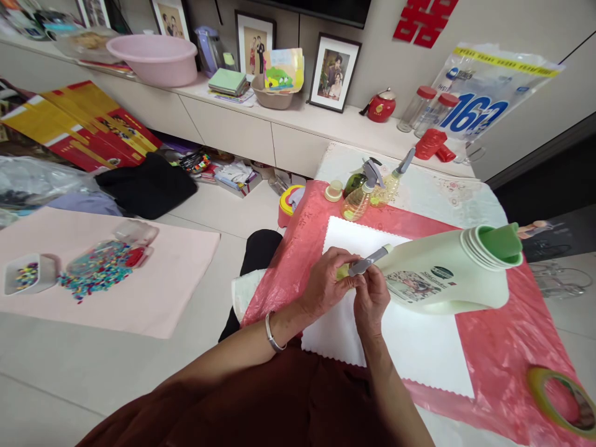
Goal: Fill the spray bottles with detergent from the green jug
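Both hands are together over a white scallop-edged mat [339, 338]. Between them is a grey trigger sprayer head [371, 259], its light tip pointing right. My left hand [329, 276] pinches its left end, where something yellowish shows between the fingers. The fingertips of my right hand [371, 299] close on its underside; they hide part of it. Just right of the hands a large pale green jug [435, 267] stands with a green spout in its mouth. Beyond the mat are two spray bottles [356, 203] [387, 189] with grey heads and a small pale round cap [333, 191].
Red plastic sheeting [507, 335] covers much of the table, with a roll of tape [561, 400] at the near right. Glass jars [435, 115] and a red pot [382, 107] line the cabinet. Colourful beads [95, 273] lie on a pink sheet [139, 310] at left.
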